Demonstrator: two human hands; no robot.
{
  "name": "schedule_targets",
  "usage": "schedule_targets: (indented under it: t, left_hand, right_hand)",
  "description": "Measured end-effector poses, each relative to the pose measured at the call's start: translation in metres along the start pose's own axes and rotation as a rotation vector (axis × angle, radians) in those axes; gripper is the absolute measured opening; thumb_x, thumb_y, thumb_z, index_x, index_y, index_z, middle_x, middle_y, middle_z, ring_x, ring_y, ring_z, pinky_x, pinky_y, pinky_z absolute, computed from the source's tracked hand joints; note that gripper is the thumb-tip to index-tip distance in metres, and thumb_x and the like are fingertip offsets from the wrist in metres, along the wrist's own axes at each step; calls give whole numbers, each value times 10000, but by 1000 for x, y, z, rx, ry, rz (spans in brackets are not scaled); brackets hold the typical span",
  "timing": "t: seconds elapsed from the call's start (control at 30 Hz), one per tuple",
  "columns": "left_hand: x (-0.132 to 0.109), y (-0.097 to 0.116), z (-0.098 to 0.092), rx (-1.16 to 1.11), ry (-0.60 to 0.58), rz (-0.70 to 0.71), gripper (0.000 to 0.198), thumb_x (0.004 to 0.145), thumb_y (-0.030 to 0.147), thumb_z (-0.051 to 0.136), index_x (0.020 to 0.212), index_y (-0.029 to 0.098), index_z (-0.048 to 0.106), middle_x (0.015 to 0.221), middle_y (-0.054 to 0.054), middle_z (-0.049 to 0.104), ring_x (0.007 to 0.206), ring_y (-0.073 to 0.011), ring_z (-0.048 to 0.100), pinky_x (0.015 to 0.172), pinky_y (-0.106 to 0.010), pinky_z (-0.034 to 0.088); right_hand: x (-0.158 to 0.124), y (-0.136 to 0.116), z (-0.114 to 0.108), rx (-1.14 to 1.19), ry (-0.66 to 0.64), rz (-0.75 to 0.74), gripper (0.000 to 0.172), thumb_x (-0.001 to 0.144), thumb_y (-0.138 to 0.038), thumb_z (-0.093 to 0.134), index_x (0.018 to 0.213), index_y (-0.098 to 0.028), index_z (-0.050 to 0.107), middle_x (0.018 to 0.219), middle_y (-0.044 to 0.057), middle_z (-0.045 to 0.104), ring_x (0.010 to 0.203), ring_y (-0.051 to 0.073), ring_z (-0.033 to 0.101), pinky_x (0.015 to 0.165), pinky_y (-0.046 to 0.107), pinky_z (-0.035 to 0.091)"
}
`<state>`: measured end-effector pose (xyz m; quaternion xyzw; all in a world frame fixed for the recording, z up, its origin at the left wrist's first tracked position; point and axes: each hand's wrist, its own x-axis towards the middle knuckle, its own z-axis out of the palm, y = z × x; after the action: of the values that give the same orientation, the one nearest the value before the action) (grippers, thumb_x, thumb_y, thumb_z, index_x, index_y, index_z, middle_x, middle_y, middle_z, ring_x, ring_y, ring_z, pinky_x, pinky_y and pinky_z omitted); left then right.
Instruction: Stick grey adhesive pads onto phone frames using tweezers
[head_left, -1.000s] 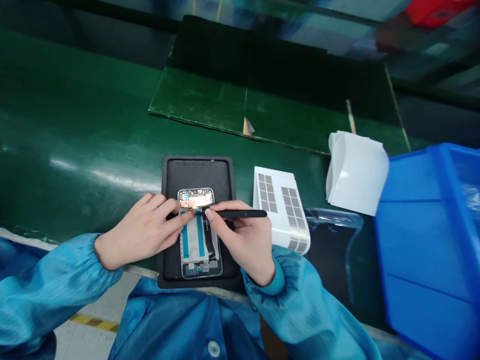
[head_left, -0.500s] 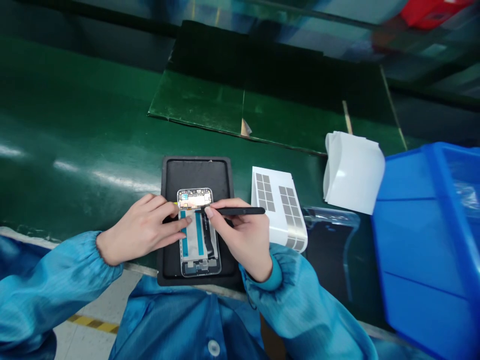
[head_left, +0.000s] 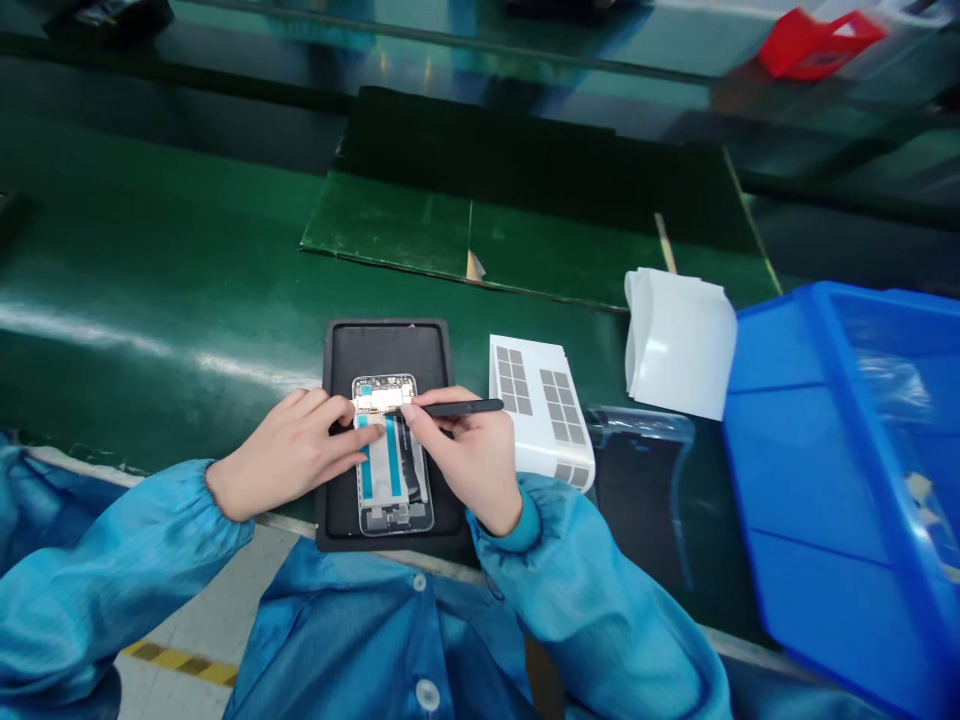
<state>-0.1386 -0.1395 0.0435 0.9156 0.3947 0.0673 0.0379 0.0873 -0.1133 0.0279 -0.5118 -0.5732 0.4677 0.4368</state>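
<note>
An opened smartphone [head_left: 384, 470] with no back cover lies in a black tray [head_left: 390, 346]. Its bright circuit board is at the far end, and blue strips run along the pale battery. From the left, my left hand [head_left: 296, 450] grips the phone's edge, with one fingertip resting on the battery and the thumb hidden. Pinched in my right hand [head_left: 472, 450] are black tweezers [head_left: 469, 408], lying almost level. Their tip is at the lower edge of the circuit board, too small to show what it touches.
Right of the tray stands a curled white sheet with grey squares [head_left: 562, 405]. Beyond it are a folded white sheet [head_left: 679, 340], a clear-edged dark film [head_left: 641, 500] and a large blue bin [head_left: 780, 460]. A green board [head_left: 540, 245] lies at the back; a red container [head_left: 817, 45] is farther off.
The view has shifted slightly, so the sheets and bin sit farther left. Both hands keep their places at the phone, and the tweezers' tip stays near the circuit board.
</note>
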Motion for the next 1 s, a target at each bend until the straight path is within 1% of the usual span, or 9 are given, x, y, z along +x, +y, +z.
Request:
schedule_targets:
  t: [0.13, 0.3, 0.47, 0.57, 0.63, 0.7, 0.8, 0.9, 1.0]
  left_hand:
    - [1, 3, -3, 40, -37, 10, 286, 1012, 328, 490, 1270, 310, 614, 997, -61, 579, 836, -204, 467, 712, -331, 341]
    - [-6, 6, 1, 54, 79, -38, 275, 1000, 354, 518, 1197, 222, 656, 959, -68, 586, 835, -202, 490, 720, -334, 370]
    - [-9, 7, 1, 127, 43, -40, 298, 998, 363, 517, 1238, 236, 640, 935, -65, 592, 823, -208, 505, 724, -341, 386]
    - [-13, 10, 3, 150, 88, -27, 249, 994, 352, 524, 1180, 249, 655, 965, -65, 616, 836, -202, 536, 734, -334, 396]
    - [-17, 14, 6, 128, 155, -154, 237, 990, 360, 525, 1141, 223, 647, 1003, -74, 634, 878, -204, 571, 765, -329, 421]
    - [-20, 20, 9, 100, 165, -408, 275, 983, 406, 510, 1089, 181, 627, 968, -79, 648, 865, -207, 601, 758, -318, 441]
    - [-18, 29, 7, 62, -29, -746, 339, 975, 479, 450, 894, 188, 603, 810, -53, 654, 744, -205, 623, 649, -299, 413]
    - [-9, 35, 2, 47, -221, -877, 381, 978, 463, 389, 782, 202, 586, 754, -56, 677, 707, -216, 652, 592, -291, 368]
    - [0, 38, -3, 83, -290, -913, 396, 973, 450, 352, 818, 201, 617, 804, -80, 712, 754, -242, 686, 601, -294, 383]
  right_hand:
    - [1, 4, 1, 10, -2, 9, 113, 798, -295, 758, 835, -194, 725, 803, 38, 762, 668, 172, 739, 634, 265, 621]
    - [1, 6, 1, 10, -8, 0, 136, 805, -322, 749, 837, -193, 726, 816, 47, 765, 675, 184, 742, 634, 274, 614]
    - [1, 4, 1, 14, -20, 10, 164, 800, -344, 744, 834, -185, 723, 795, 52, 768, 668, 191, 744, 624, 276, 601]
    - [2, 2, 2, 23, -18, 6, 166, 790, -345, 740, 824, -183, 722, 790, 52, 770, 664, 192, 740, 623, 282, 596]
    - [3, 1, 2, 34, -15, 0, 170, 785, -348, 739, 816, -181, 723, 789, 54, 769, 666, 193, 737, 623, 285, 592]
    - [4, 2, 2, 48, -8, -1, 177, 780, -352, 741, 810, -179, 723, 788, 57, 766, 671, 194, 733, 628, 289, 590]
    - [4, 4, 2, 66, -3, -9, 190, 775, -358, 744, 818, -174, 724, 798, 64, 766, 703, 202, 734, 661, 302, 593]
    - [7, 6, 4, 99, -4, -14, 201, 774, -364, 744, 819, -169, 723, 801, 67, 767, 726, 208, 738, 696, 313, 596]
    - [9, 4, 6, 145, 5, -9, 202, 767, -360, 743, 804, -164, 718, 794, 71, 766, 732, 215, 741, 708, 321, 597]
